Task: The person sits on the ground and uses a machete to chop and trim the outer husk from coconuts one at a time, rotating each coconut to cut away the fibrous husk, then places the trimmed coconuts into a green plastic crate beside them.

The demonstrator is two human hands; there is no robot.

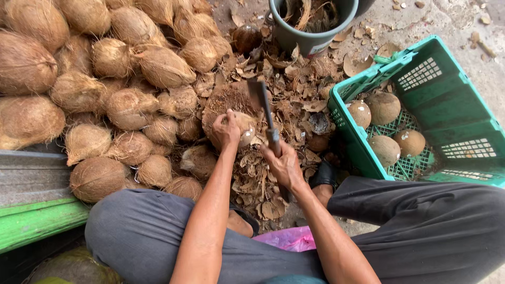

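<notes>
My left hand (226,130) is closed over the top of a partly stripped coconut (238,128), fingers curled down on its pale, cleaned shell, pinning it against a round chopping block (223,102) covered in brown fibre. My right hand (284,164) is wrapped tight around the handle of a cleaver (263,108); the blade stands up and away from me, its flat dark tip above the far edge of the block, just beside the coconut on its right. I cannot tell whether the edge touches the shell. Both forearms run out from between my knees, which are in grey trousers (142,231). To the left lies a large heap of unhusked coconuts (105,79), hairy and brown, packed against one another and reaching up to the block. Husk scraps (258,184) litter the ground around and under my hands. To the right, near but apart from the block, stands a green plastic crate (452,110) holding four cleaned coconuts (384,108), smooth and tan, resting on its latticed floor. A dark grey bucket (310,37) with fibre in it sits beyond the block at the top. A pink plastic bag (289,239) lies between my legs. A green-edged board (37,221) is at the lower left.
</notes>
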